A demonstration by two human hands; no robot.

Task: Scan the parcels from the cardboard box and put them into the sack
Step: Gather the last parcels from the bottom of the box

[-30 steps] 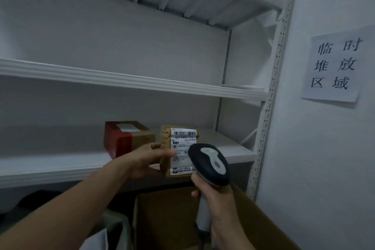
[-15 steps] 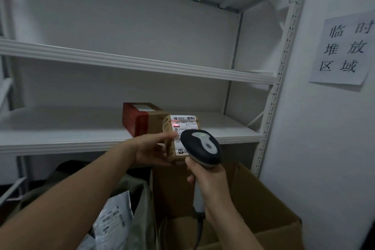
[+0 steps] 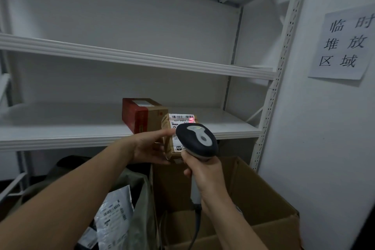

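While the left hand [image 3: 148,146] grips the parcel [image 3: 181,122] upright above the far left corner of the cardboard box [image 3: 253,193], label facing the scanner [image 3: 196,140] clasped in the right hand [image 3: 203,170], the sack [image 3: 142,189] gapes below and left of it, nearer the left hand.

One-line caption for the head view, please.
Left hand holds a brown parcel while the right hand aims a handheld scanner at its barcode label above the cardboard box.
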